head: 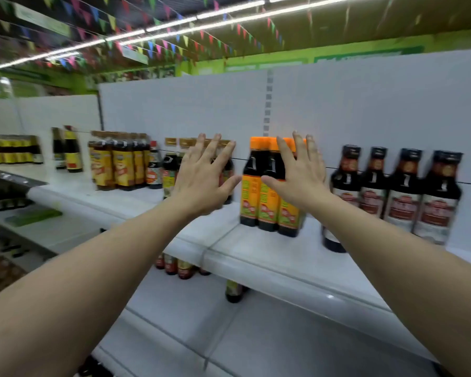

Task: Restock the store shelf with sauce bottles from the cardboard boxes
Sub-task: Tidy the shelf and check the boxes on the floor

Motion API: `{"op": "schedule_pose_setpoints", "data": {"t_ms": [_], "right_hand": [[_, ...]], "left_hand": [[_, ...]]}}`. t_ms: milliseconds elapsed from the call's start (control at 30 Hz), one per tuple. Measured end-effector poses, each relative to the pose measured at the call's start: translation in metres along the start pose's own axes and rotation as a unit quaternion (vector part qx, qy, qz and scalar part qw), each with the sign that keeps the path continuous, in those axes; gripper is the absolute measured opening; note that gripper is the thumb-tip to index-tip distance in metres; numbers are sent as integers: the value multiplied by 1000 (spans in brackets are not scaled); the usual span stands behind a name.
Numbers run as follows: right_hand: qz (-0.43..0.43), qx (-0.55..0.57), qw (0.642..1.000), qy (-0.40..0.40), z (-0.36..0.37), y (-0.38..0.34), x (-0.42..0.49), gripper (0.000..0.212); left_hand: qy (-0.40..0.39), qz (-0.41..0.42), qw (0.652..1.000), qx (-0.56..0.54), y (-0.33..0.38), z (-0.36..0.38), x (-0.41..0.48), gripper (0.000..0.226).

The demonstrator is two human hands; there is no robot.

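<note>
Top shelf (256,254): left hand (204,175) and right hand (299,172) raised, fingers spread, holding nothing. Left fronts gold-capped bottles (170,170); right covers orange-capped bottles (259,191) (contact unclear). Dark-capped bottles (397,194) stand just beside, rightward

Fwd of the left hand (201,180) fingers (215,148): gold-cap bottles (171,165), no way thru. Fwd of the right hand (299,175) fingers (299,148): orange-cap bottles (250,191), same deal. Btw the two thumbs, just a slim gap down to the shelf (256,248). Above the fingertips it's open air up to the back panel (188,110). Right of the right fingers, dark-cap bottles (403,197) block. Shelf front below the wrists is bare.
</note>
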State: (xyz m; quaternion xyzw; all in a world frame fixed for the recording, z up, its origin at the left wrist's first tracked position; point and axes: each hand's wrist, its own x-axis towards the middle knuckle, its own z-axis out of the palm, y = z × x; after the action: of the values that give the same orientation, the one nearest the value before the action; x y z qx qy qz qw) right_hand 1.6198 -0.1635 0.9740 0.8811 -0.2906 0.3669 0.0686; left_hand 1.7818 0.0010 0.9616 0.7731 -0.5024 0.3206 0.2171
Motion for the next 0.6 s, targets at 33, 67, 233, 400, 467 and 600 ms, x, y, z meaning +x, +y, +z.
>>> {"op": "schedule_pose_setpoints", "data": {"t_ms": [33,67,233,400,467,600], "right_hand": [[-14,1,1000,-4,8,-22,5,93],[-26,3,1000,-11,16,-45,9,94],[-76,55,994,-53,72,-198,31,98],[-164,74,979,-97,144,-359,41,101],[-180,100,971,-119,170,-418,39,102],[-234,136,947,-172,213,-527,32,100]], "left_hand": [[-2,-14,1000,1,-21,-5,-8,75],[-5,-28,1000,3,-42,-9,-17,75],[-44,-72,996,41,-163,-33,-72,77],[-76,-144,982,98,-311,-67,-133,78],[-93,-186,969,133,-371,-83,-163,80],[-130,-287,938,142,-467,-108,-235,81]]}}
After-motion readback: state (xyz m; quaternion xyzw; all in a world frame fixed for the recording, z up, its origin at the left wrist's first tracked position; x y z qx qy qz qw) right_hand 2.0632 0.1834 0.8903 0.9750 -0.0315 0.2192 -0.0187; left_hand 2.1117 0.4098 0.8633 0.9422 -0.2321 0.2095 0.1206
